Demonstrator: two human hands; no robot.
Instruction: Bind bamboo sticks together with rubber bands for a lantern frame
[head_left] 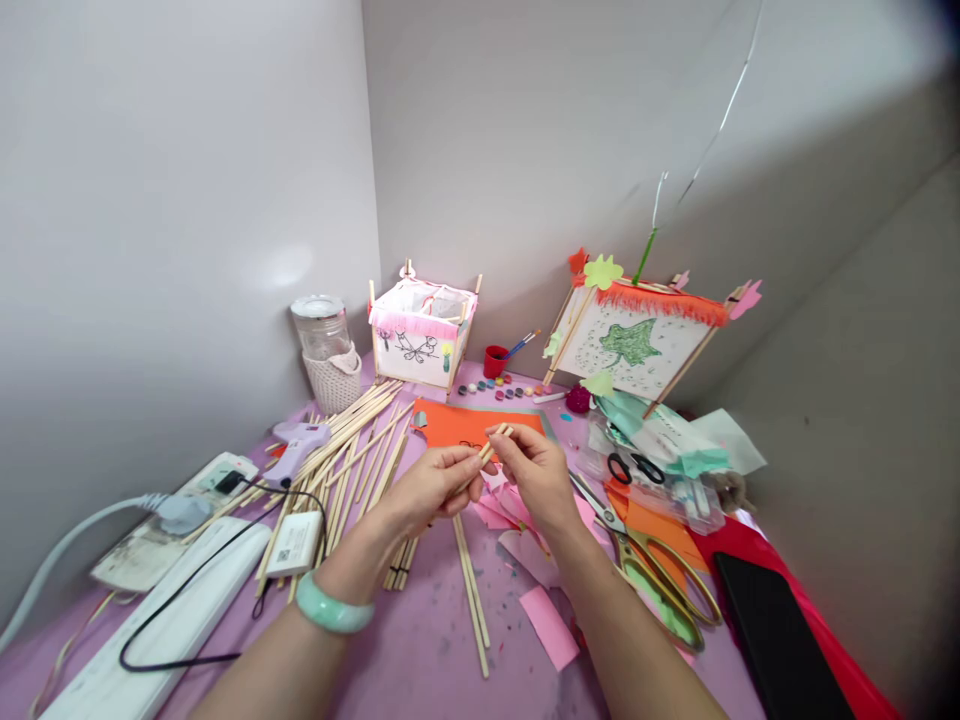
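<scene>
Both hands meet over the middle of the table, pinching a small bundle of thin wooden sticks (493, 443) whose ends poke up between the fingers. My left hand (439, 482) is closed around the bundle from the left. With thumb and fingers, my right hand (531, 470) grips it near the upper end. Fingers hide most of the sticks' length. Just behind the hands lies an orange sheet (442, 425) with a dark line drawing. Two loose sticks (470, 600) lie below the hands, and pink paper pieces (550, 627) are scattered beside my right wrist.
Many wooden sticks (349, 450) spread at the left, near a glue gun (296, 450), power strip (150, 630) and black cable. Gold-handled scissors (652, 575) and a black tablet-like slab (776, 635) lie right. Two paper lanterns (416, 350) (637, 340) stand behind, with a red cup (495, 361) between.
</scene>
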